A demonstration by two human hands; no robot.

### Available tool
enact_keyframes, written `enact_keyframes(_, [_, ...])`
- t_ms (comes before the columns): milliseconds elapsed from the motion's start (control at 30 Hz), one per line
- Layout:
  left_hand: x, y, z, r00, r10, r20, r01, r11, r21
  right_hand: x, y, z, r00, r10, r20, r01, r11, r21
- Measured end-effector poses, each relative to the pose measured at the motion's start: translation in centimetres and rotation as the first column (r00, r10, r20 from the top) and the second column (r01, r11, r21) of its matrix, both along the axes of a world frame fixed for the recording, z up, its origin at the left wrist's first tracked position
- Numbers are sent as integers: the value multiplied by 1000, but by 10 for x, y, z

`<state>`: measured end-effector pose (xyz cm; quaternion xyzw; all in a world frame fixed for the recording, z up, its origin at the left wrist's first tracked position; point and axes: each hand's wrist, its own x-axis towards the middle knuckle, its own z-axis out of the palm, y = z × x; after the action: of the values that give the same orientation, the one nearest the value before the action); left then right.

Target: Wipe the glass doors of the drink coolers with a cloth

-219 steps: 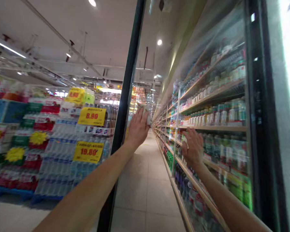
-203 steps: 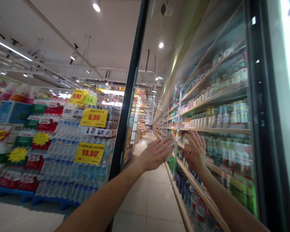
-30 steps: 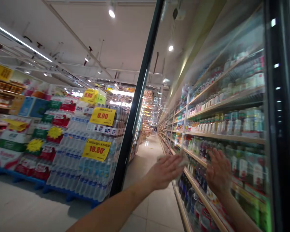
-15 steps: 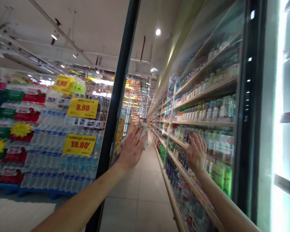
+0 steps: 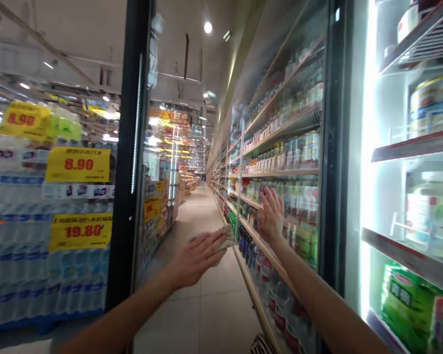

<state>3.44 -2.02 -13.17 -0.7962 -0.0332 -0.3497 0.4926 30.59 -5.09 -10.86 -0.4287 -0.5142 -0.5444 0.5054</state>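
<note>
We find the pale, crumpled fabric cloth point(image 5: 227, 238) under the fingers of the left hand point(image 5: 196, 258), with an edge showing past the fingertips on the side towards the right hand point(image 5: 271, 216). The left hand holds it with fingers laid nearly straight, pointing right and slightly up; it hides too much for us to tell the cloth's long axis. The right hand, higher and further right, has its fingers raised and slightly parted, near the cloth but apart from it. Both are at the tall, clear glass door panel point(image 5: 192, 196), its long axis upright; whether the right palm touches it, we cannot tell.
</note>
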Motion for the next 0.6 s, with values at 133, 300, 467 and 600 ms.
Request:
enact_keyframes(133, [-10, 6, 20, 953, 67, 297, -43, 995, -87, -1, 1, 1, 1000, -10, -5, 10, 1000, 14])
enact_keyframes(300, [-18, 3, 2, 997, -3, 78, 10, 996, -83, -2, 0, 1, 1000, 10, -8, -10, 1000, 5])
enact_keyframes(467, [-23, 2, -7, 999, 20, 41, -16, 995, -97, -1, 0, 1, 1000, 1, -22, -1, 1000, -27])
enact_keyframes(600, [-16, 4, -4, 976, 59, 210, -37, 994, -106, 0, 0, 1, 1000, 7, -25, -8, 1000, -18])
